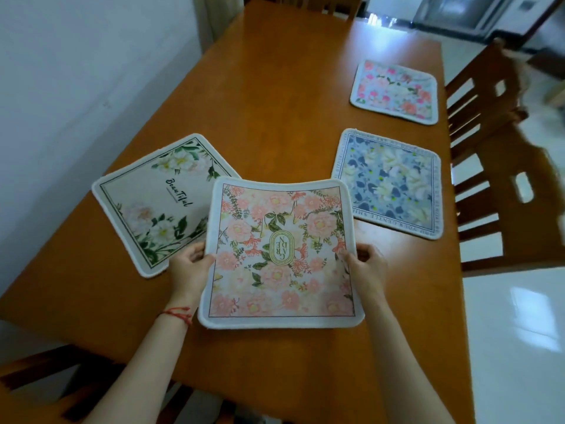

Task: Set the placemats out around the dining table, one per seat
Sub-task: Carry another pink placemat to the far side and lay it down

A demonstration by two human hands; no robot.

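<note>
I hold a pink floral placemat (281, 255) over the near end of the wooden dining table (275, 111). My left hand (189, 267) grips its left edge and my right hand (363, 264) grips its right edge. It overlaps a white placemat (159, 197) with green leaves and script lettering, lying askew near the table's left edge. A blue floral placemat (388, 182) lies flat by the right edge. Farther along that edge lies a light blue placemat (394, 90) with pink flowers.
Two wooden chairs (501, 166) stand along the table's right side. Another chair (46, 381) shows at the lower left, and a chair back (321, 1) at the far end. A white wall runs along the left; glossy white floor lies to the right.
</note>
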